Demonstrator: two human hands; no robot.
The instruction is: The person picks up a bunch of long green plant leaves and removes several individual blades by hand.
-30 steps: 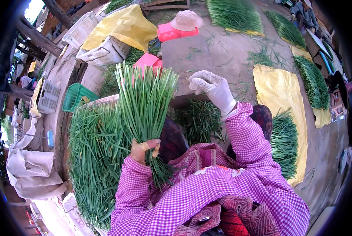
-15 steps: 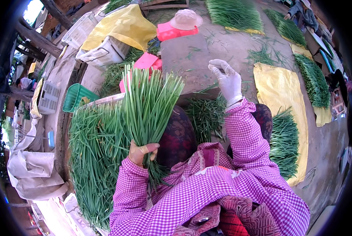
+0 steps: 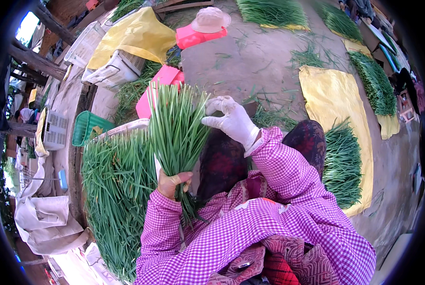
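Observation:
My left hand (image 3: 173, 184) is closed around the lower part of a bunch of garlic chives (image 3: 178, 128), long green blades with their pale ends pointing up and away from me. To the right of the bunch's upper part is my right hand (image 3: 235, 121) in a white glove. Its fingers curve toward the blades, with a gap between thumb and forefinger, and no held thing shows between them. Whether the fingertips touch the blades I cannot tell. A large heap of chives (image 3: 115, 199) lies beside my left forearm.
On the right, a yellow sheet (image 3: 333, 90) carries more chives (image 3: 343, 166). A green basket (image 3: 90, 127), white crates (image 3: 115, 69) and a yellow cloth (image 3: 131, 35) stand at left. Ahead are a pale hat (image 3: 211, 20) and a pink thing (image 3: 160, 90). Another person sits at the far right.
My right hand has moved left and nearer to me, from out over the floor to beside the bunch. The left hand keeps its hold. The view has shifted slightly.

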